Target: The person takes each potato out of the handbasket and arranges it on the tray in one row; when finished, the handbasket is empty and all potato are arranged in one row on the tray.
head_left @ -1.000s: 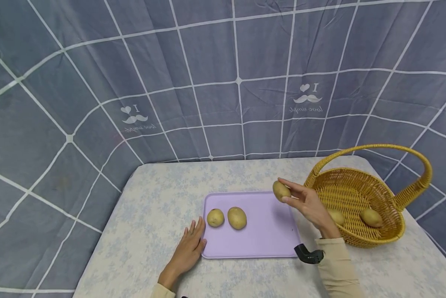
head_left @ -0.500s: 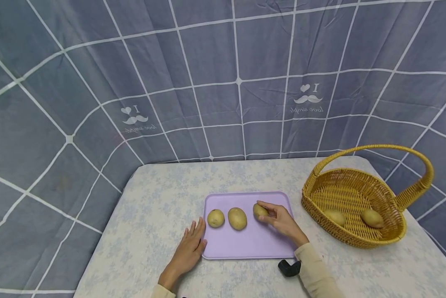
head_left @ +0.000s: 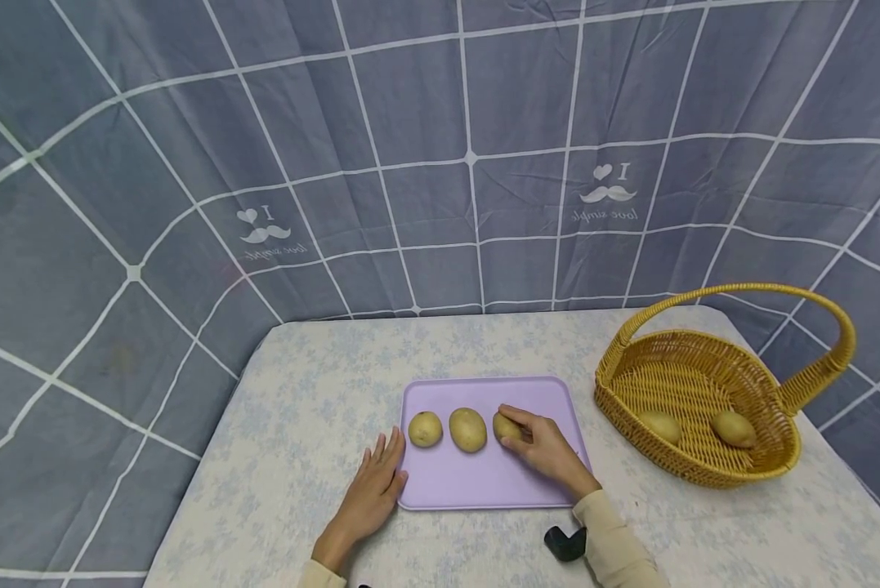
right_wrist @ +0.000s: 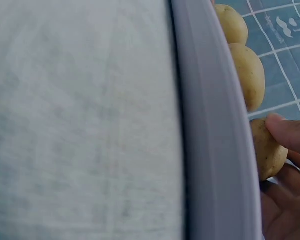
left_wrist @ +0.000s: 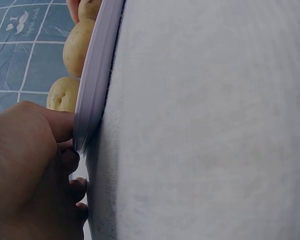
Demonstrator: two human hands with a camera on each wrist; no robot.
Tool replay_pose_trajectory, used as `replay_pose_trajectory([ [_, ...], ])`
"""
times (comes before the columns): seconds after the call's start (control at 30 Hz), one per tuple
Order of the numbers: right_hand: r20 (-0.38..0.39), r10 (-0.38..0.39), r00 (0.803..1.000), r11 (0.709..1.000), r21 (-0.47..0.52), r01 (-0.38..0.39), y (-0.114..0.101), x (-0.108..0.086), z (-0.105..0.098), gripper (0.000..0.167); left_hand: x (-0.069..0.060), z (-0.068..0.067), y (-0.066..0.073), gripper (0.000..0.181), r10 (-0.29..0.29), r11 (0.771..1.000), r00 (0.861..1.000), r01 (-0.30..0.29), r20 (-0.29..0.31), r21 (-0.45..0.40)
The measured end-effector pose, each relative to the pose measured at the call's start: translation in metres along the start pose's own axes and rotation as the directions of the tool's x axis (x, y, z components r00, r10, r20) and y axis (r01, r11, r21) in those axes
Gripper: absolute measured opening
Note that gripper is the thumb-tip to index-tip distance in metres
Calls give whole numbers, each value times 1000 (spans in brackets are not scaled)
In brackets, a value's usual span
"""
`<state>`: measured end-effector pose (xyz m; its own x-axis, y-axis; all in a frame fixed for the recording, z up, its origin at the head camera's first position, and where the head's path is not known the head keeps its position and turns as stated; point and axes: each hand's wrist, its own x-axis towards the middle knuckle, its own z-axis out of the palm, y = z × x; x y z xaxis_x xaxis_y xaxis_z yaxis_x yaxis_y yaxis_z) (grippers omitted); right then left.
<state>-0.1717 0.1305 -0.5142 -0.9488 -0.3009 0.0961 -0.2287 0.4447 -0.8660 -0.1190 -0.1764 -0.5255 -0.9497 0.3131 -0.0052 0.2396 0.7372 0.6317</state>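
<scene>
In the head view a lilac tray (head_left: 476, 494) lies on the table with a roundish potato (head_left: 426, 429) at its left and a larger potato (head_left: 468, 430) beside it. The right hand (head_left: 546, 449) grips a third potato (head_left: 507, 429) between thumb and fingers, low over or on the tray, just right of the larger one. The right wrist view shows the thumb (right_wrist: 290, 134) on this potato (right_wrist: 267, 150). Against the tray's left edge rests the left hand (head_left: 369, 494), fingers extended; the left wrist view shows its thumb (left_wrist: 60, 125) touching the rim (left_wrist: 92, 85).
A yellow wicker basket (head_left: 704, 474) with a tall handle (head_left: 741, 288) stands on the right of the table, holding two potatoes, one at its left (head_left: 661, 426) and one at its right (head_left: 734, 429). A grey checked curtain (head_left: 425, 204) hangs behind the table.
The right hand has carried its potato leftward and down from near the basket to beside the larger potato. The left hand has stayed at the tray's edge.
</scene>
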Motion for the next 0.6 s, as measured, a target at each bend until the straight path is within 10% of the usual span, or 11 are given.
replay_pose_trajectory([
  [0.6,34,-64,997,997,-35,65,0,-2,0,48,0,1,0,54,16,1000,1000,-16,-12,-4],
])
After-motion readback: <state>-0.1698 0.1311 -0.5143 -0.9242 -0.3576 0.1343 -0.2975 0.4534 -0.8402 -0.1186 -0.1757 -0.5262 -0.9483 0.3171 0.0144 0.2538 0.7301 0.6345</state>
